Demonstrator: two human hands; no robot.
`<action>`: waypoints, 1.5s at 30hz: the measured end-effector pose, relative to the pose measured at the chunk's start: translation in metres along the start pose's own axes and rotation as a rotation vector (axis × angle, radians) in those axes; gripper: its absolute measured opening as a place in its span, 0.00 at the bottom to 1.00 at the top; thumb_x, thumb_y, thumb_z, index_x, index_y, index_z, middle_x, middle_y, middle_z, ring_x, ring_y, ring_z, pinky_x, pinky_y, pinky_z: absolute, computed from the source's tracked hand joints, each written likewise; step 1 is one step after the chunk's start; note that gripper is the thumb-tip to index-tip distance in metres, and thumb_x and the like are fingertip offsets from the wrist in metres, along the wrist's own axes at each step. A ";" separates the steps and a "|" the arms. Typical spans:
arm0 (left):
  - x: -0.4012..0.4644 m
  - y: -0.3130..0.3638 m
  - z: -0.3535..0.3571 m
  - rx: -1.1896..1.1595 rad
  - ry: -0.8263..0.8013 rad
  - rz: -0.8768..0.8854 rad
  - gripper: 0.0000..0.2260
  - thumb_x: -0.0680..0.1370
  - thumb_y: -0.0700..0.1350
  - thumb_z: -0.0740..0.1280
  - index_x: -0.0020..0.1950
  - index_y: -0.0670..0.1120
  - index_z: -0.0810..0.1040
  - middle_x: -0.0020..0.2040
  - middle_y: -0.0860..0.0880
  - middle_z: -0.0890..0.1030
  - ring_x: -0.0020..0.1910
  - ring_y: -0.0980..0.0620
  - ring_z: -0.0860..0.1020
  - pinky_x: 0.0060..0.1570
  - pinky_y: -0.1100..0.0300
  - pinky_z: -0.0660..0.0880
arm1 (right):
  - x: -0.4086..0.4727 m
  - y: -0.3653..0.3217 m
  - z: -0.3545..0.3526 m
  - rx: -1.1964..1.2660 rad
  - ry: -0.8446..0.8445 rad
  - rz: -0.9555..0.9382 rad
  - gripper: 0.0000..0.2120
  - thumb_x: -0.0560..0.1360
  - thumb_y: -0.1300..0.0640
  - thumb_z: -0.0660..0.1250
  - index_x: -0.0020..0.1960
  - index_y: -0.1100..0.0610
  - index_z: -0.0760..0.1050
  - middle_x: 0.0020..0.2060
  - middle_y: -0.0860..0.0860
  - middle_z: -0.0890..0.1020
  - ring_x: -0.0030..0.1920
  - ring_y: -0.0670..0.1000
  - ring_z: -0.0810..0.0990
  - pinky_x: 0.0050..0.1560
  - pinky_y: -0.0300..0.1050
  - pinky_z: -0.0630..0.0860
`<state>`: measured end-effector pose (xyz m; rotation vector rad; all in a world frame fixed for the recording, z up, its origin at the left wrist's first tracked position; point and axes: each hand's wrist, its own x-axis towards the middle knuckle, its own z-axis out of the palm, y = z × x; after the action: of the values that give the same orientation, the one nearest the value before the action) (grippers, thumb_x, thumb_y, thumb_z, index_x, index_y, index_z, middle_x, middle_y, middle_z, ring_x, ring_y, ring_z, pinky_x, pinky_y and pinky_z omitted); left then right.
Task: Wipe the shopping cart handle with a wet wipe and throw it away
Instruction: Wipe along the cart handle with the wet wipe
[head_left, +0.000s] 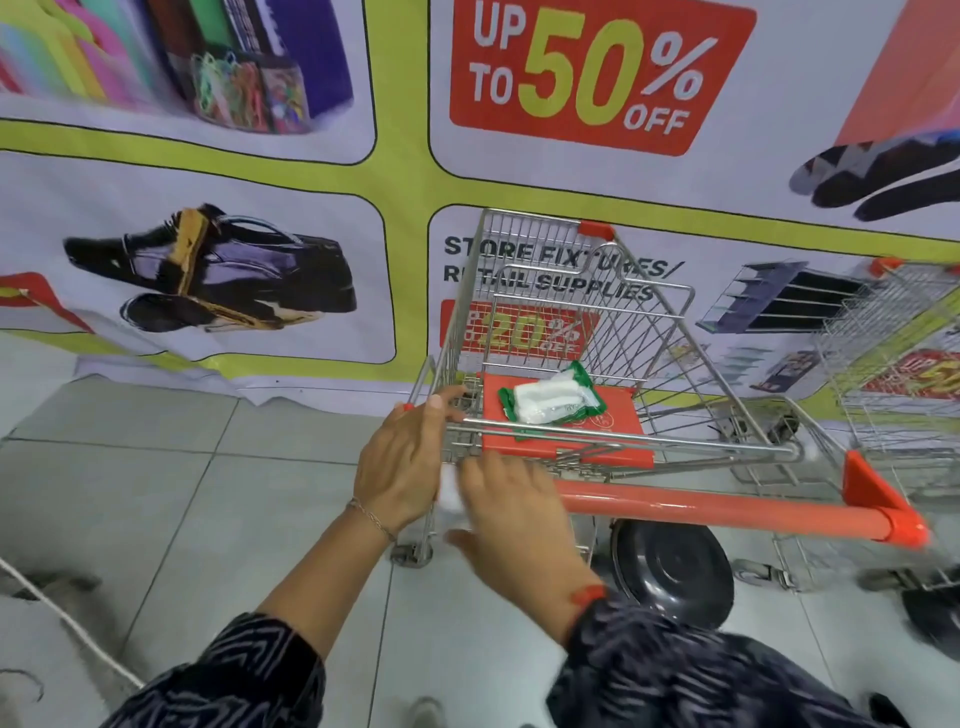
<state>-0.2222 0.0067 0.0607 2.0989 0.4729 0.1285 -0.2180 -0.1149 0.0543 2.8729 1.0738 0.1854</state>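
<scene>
A metal shopping cart (649, 322) stands before me with an orange handle (717, 506) running across. My left hand (402, 457) grips the cart's left frame near the handle's end. My right hand (514, 514) lies over the left end of the handle, pressing a white wet wipe (451, 493) that shows only as a blurred patch between the two hands. A green pack of wet wipes (553, 400) lies on the orange child seat flap (618, 441) inside the cart.
A second wire cart (904, 364) is parked at the right. A dark round lid-like object (672, 566) sits on the tiled floor under the handle. A large sale banner (363, 171) covers the wall behind. A white rope (67, 623) crosses the floor at lower left.
</scene>
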 end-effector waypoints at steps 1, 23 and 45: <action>-0.001 0.001 0.000 -0.004 0.003 0.015 0.26 0.76 0.54 0.39 0.64 0.56 0.71 0.57 0.51 0.80 0.61 0.50 0.73 0.68 0.50 0.63 | -0.011 0.018 0.002 -0.007 0.001 0.019 0.29 0.49 0.37 0.78 0.42 0.53 0.76 0.34 0.49 0.81 0.33 0.51 0.80 0.35 0.38 0.77; 0.002 -0.005 0.003 -0.024 0.013 0.010 0.28 0.73 0.57 0.38 0.64 0.57 0.70 0.60 0.51 0.79 0.64 0.48 0.71 0.67 0.46 0.66 | -0.076 0.149 0.008 0.004 -0.065 0.400 0.23 0.56 0.53 0.81 0.42 0.61 0.74 0.33 0.57 0.80 0.33 0.59 0.78 0.38 0.51 0.76; 0.002 -0.002 0.003 0.000 0.023 0.022 0.28 0.73 0.56 0.38 0.64 0.57 0.70 0.59 0.51 0.80 0.64 0.49 0.72 0.67 0.47 0.65 | -0.001 -0.006 0.016 0.063 0.181 -0.023 0.21 0.52 0.51 0.76 0.41 0.53 0.73 0.33 0.48 0.78 0.32 0.51 0.77 0.35 0.39 0.75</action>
<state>-0.2200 0.0057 0.0574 2.1048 0.4637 0.1656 -0.2205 -0.1109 0.0379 2.9446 1.1615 0.4251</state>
